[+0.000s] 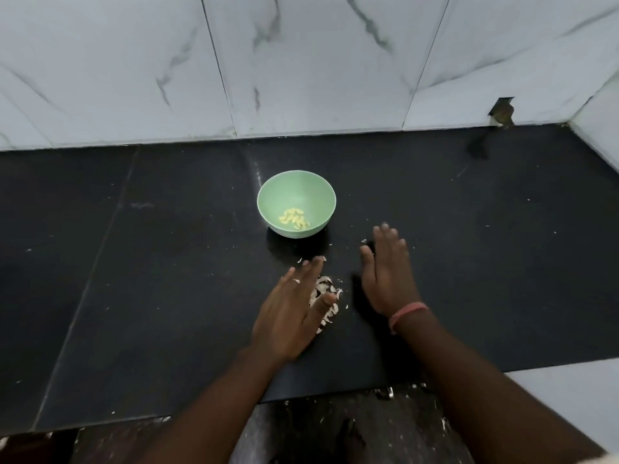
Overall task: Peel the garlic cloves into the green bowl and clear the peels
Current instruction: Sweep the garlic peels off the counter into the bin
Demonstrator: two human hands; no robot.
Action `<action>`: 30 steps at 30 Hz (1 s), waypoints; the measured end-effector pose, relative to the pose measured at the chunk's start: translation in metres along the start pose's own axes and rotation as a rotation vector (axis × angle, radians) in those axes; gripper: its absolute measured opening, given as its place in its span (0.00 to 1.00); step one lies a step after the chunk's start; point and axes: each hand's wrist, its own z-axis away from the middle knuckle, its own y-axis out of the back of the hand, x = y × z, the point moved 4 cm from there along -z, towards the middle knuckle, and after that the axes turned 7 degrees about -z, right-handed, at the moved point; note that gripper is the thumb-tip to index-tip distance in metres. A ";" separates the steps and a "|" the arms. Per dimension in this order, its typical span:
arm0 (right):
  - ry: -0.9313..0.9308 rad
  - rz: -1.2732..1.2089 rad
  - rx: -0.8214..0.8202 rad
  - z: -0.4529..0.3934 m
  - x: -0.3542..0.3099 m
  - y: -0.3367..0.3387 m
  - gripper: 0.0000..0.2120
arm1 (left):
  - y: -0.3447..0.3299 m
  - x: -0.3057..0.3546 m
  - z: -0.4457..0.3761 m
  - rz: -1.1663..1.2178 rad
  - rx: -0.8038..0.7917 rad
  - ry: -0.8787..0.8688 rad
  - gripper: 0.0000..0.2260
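Observation:
A green bowl (296, 192) stands on the black countertop (160, 269) and holds several peeled yellow garlic cloves (294, 220). In front of it lies a small heap of whitish garlic peels (326, 286). My left hand (294, 306) lies flat with straight fingers on the left side of the heap and partly covers it. My right hand (388, 272) stands on its edge with straight fingers, just right of the peels. Neither hand holds anything.
White marble wall tiles (301, 61) rise behind the countertop, with a small dark hole (502, 112) at the back right. Tiny peel scraps dot the counter. More peel bits lie on the floor (395, 396) below the counter's front edge.

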 end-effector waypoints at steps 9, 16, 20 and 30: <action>0.368 0.180 -0.355 0.014 -0.051 -0.045 0.35 | 0.012 -0.030 -0.007 0.212 0.270 0.328 0.37; 0.317 -0.274 -0.221 0.076 -0.055 -0.011 0.25 | 0.006 -0.013 -0.006 0.090 -0.020 -0.047 0.37; -0.071 -0.089 0.174 0.092 -0.017 0.008 0.29 | 0.012 -0.007 0.003 0.241 -0.001 -0.058 0.34; -0.060 0.204 -0.100 0.058 -0.028 -0.020 0.37 | 0.002 -0.010 -0.014 0.105 -0.104 -0.100 0.36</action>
